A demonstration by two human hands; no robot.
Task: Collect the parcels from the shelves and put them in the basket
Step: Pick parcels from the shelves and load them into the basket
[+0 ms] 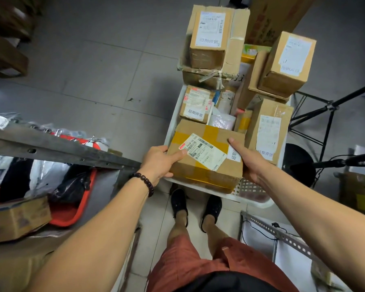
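A flat cardboard parcel [200, 165] with yellow tape and a white label sits at the near end of the white basket [253, 200]. My left hand [159, 162] grips its left side, thumb on top. My right hand [248, 161] holds its right side, thumb lying along the top face. Several other labelled cardboard parcels fill the basket beyond it, among them a tall box [268, 131] on the right and a small box [196, 104] behind. Two more boxes [209, 39] [287, 64] are stacked high at the far end.
A metal shelf [57, 146] runs along the left, holding bags, a red crate [72, 213] and a cardboard box [17, 220]. A second perforated shelf rail [282, 234] is at lower right. A black stand [325, 110] rises at right. My feet stand on grey floor tiles just before the basket.
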